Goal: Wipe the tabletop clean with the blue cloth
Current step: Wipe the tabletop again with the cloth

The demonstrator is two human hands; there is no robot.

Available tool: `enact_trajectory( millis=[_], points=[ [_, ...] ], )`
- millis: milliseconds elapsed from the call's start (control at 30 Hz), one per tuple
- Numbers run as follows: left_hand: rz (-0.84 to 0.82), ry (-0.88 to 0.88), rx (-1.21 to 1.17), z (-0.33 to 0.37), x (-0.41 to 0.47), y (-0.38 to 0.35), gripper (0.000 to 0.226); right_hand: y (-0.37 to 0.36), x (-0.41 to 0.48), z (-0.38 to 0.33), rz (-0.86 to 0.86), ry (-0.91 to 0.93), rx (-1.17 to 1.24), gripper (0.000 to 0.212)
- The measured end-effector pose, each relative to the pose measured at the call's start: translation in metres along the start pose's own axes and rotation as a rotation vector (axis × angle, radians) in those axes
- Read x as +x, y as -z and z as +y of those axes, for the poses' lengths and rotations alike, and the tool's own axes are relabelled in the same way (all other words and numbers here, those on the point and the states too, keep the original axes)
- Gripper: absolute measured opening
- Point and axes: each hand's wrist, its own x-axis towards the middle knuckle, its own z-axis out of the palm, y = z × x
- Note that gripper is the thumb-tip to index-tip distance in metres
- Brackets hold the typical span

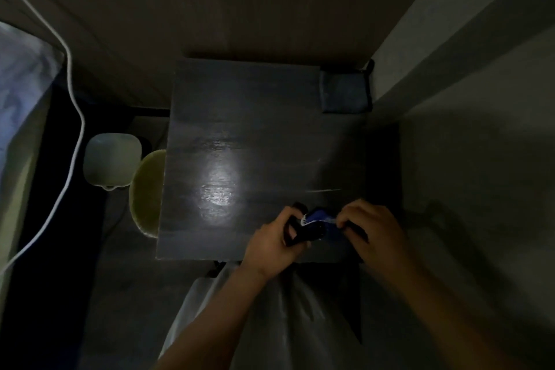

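A small dark wooden tabletop (240, 135) fills the middle of the dim head view, with a bright glare patch near its centre. At its near right edge both my hands hold a bunched blue and dark item (318, 224) with a bit of white on it. My left hand (274, 242) grips its left end with curled fingers. My right hand (371, 225) pinches its right end. A folded blue cloth (344, 91) lies on the table's far right corner, apart from both hands.
A wall runs along the table's right side. Left of the table stand a pale green round stool (147, 192) and a whitish container (112, 158). A white cable (75, 105) hangs at far left. A pale plastic sheet (270, 309) lies below my arms.
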Motion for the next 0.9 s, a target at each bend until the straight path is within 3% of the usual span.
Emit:
enact_trajectory(
  millis=[133,233,333,433,633,833,900],
  points=[
    [-0.09,0.14,-0.324,0.012,0.008,-0.022,0.019,0.015,-0.005,0.013,0.009,-0.13,0.218,0.033],
    [-0.163,0.251,-0.428,0.028,0.012,-0.043,0.015,0.025,-0.009,0.029,0.011,-0.263,0.256,0.041],
    [-0.203,0.389,-0.493,0.041,0.018,-0.07,0.011,0.024,0.005,0.049,-0.01,-0.377,0.165,0.038],
    [-0.137,0.473,-0.576,0.052,0.028,-0.091,0.007,0.012,0.035,0.061,-0.011,-0.46,-0.017,0.015],
    [0.01,0.485,-0.482,0.051,0.048,-0.097,0.012,-0.032,0.082,0.06,0.025,-0.446,-0.293,0.014],
    [0.078,0.586,-0.526,0.043,0.046,-0.084,0.019,-0.045,0.085,0.062,0.025,-0.421,-0.363,0.014],
    [0.125,0.573,-0.409,0.044,0.038,-0.08,0.025,-0.043,0.082,0.063,0.019,-0.41,-0.335,0.021]
  ],
)
